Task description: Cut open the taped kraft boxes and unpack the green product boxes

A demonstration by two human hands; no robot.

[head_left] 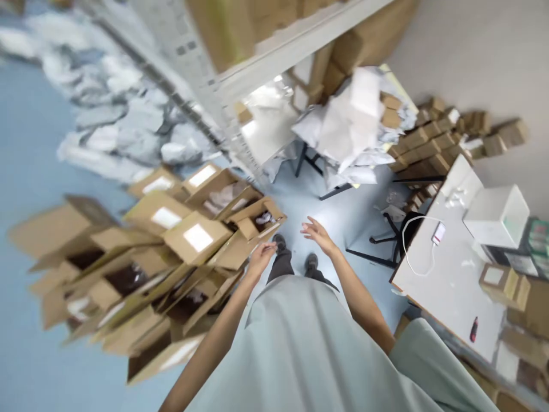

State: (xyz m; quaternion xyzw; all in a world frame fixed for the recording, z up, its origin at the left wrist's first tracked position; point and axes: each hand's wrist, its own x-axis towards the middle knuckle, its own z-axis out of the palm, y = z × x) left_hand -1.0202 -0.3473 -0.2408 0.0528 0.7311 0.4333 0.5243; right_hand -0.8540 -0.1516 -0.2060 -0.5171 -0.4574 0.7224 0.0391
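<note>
My left hand (261, 257) hovers in front of my body, near the right edge of the open cardboard boxes. Its fingers are drawn together at the tips; what they hold, if anything, is too small to make out. My right hand (317, 236) is raised over the blue floor (295, 200) with its fingers apart and nothing in it. Closest to my left hand is a small open carton (257, 220) with crumpled dark and pale stuff inside. Neither hand visibly touches a box.
Several open cardboard boxes (199, 237) stand on the left, below a heap of white bags (137, 126). A table piled with white packages (351, 126) is ahead. On the right, a white table (454, 292) bears a white cable, device and red-black tool (474, 329); a black chair (397, 229) stands beside it.
</note>
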